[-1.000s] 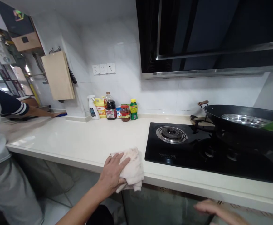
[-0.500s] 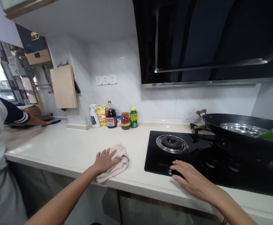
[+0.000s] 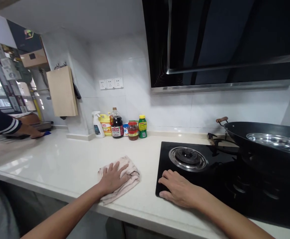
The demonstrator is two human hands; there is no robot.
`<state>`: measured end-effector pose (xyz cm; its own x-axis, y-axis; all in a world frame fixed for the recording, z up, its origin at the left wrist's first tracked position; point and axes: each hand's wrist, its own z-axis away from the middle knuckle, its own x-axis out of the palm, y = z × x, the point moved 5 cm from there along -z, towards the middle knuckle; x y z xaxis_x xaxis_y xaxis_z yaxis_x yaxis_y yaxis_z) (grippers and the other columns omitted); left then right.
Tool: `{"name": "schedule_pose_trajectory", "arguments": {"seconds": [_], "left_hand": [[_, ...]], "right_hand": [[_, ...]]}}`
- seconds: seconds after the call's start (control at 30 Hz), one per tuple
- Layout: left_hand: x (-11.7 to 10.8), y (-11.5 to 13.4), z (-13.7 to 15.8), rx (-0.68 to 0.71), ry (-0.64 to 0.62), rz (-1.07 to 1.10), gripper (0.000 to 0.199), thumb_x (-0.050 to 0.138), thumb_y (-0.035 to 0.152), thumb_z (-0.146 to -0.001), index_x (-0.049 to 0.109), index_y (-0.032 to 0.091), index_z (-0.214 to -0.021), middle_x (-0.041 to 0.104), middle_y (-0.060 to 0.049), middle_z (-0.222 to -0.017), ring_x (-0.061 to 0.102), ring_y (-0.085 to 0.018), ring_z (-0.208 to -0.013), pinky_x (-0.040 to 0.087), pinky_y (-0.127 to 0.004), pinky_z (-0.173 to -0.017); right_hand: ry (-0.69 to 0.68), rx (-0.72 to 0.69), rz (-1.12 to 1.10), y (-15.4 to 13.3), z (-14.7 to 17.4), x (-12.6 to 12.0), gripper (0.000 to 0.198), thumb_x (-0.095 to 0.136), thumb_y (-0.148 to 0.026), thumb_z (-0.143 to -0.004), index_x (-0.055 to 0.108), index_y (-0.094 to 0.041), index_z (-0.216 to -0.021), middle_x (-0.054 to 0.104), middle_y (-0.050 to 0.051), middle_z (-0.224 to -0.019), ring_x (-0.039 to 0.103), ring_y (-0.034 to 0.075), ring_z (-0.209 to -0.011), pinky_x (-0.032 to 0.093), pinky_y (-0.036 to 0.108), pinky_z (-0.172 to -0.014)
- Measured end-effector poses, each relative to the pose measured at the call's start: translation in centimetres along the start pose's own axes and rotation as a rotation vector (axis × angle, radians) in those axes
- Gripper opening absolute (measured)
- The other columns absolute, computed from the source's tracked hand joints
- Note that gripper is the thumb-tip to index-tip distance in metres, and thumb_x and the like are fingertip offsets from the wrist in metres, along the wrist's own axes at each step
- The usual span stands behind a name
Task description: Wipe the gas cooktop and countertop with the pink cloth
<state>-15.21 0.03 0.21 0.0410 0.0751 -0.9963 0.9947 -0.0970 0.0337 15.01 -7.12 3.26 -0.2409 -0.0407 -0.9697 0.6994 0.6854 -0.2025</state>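
Note:
My left hand (image 3: 113,179) lies flat on a pale pink cloth (image 3: 132,170), fingers spread, pressing it against the white countertop (image 3: 67,166) near the front edge. The cloth is partly bunched under the palm and folded at its right side. My right hand (image 3: 177,190) rests on the front left corner of the black gas stove (image 3: 164,156), fingers loosely bent and apart, with nothing seen in them. Behind that hand is the round left burner (image 3: 188,158).
Along the wall stand a spray bottle (image 3: 98,125), a yellow jug (image 3: 106,124), a soy sauce bottle (image 3: 117,127), a red-lidded jar (image 3: 133,131) and a green bottle (image 3: 143,127). A large wok (image 3: 236,132) sits at right. Another person's hand (image 3: 36,133) holds something blue at far left.
My right hand has moved left and come down onto the stove's corner. My left hand stays on the cloth, which is spread slightly wider. The view has shifted; the other person's hand appears further left.

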Motion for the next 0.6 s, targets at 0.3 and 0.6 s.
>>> {"name": "schedule_pose_trajectory", "arguments": {"seconds": [0.3, 0.6], "left_hand": [[-0.5, -0.2, -8.5, -0.150, -0.047, -0.011, 0.102, 0.035, 0.094, -0.075, 0.034, 0.035, -0.157, 0.026, -0.014, -0.167, 0.022, -0.050, -0.148, 0.018, -0.067, -0.112], [0.2, -0.2, -19.6, -0.264, -0.009, -0.033, 0.107, 0.025, 0.097, -0.073, 0.032, 0.034, -0.159, 0.028, -0.018, -0.165, 0.024, -0.054, -0.145, 0.015, -0.075, -0.108]], "right_hand": [[0.047, 0.005, -0.189, 0.8, -0.8, 1.4, 0.037, 0.056, -0.045, -0.095, 0.057, -0.024, -0.125, 0.050, 0.009, -0.127, 0.044, 0.026, -0.117, 0.035, 0.048, -0.108], [0.074, 0.023, -0.250, 1.1, -0.9, 1.4, 0.035, 0.061, -0.047, -0.093, 0.058, -0.023, -0.119, 0.051, 0.009, -0.130, 0.043, 0.028, -0.123, 0.028, 0.050, -0.114]]}}
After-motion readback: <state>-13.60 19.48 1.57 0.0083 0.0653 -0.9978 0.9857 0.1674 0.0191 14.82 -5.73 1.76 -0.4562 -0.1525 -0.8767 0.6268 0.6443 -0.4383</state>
